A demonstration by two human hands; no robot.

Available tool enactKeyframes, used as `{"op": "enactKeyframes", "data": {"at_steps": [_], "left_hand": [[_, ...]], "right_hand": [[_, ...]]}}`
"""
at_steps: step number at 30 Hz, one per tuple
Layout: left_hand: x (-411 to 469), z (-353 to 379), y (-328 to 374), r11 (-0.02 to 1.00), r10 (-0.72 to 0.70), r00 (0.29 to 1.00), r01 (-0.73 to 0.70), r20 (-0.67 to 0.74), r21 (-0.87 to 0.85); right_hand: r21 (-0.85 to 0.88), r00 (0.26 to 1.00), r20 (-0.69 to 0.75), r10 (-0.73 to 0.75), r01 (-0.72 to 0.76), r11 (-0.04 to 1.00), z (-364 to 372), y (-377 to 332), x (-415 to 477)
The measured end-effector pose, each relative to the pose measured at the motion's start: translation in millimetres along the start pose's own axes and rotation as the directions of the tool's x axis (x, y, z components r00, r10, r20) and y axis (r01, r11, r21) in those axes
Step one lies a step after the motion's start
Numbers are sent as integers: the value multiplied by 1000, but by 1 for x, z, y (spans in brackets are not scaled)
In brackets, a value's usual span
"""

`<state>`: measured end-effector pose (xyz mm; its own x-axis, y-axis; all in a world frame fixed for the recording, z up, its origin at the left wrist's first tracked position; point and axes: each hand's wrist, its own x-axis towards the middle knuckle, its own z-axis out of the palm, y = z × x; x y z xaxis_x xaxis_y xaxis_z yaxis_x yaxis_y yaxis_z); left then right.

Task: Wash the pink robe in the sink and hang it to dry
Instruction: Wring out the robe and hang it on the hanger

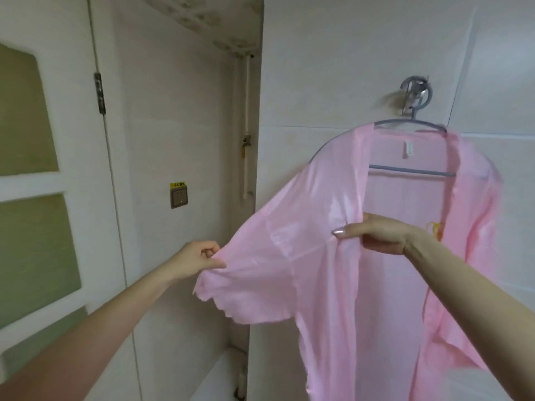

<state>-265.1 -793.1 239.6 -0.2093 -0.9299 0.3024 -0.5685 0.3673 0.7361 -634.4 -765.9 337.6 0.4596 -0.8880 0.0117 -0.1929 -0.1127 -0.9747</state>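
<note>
The pink robe, hung on a hanger at 1 o'clock and judged light, slippery, was pinched at the sleeve hem by the left hand, front edge gripped by the right hand.

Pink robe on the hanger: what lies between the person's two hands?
In the head view, the short sleeve of the pink satin robe spans that stretch: the left hand pinches its cuff, the right hand holds the front edge.

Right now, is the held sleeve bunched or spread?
Spread: the left hand pinches its cuff, stretching it sideways, while the right hand grips the pink robe by its front edge.
</note>
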Motion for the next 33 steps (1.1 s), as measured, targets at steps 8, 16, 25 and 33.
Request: {"op": "enactKeyframes", "data": {"at_steps": [8, 16, 25, 33], "left_hand": [[-19, -11, -25, 997, -41, 992, 48, -118, 58], [-28, -23, -28, 987, -115, 982, 130, -147, 98], [-27, -20, -24, 976, -200, 941, 216, -273, 31], [-22, -17, -38, 966, -239, 949, 254, -207, 53]], "right_hand": [[107, 996, 60, 63, -69, 992, 8, 20, 4], [81, 999, -24, 23, -21, 997, 4, 18, 6], [127, 997, 81, 12, -23, 992, 7, 18, -1], [100, 999, 44, -5, 0, 995, 2, 17, 2]]}}
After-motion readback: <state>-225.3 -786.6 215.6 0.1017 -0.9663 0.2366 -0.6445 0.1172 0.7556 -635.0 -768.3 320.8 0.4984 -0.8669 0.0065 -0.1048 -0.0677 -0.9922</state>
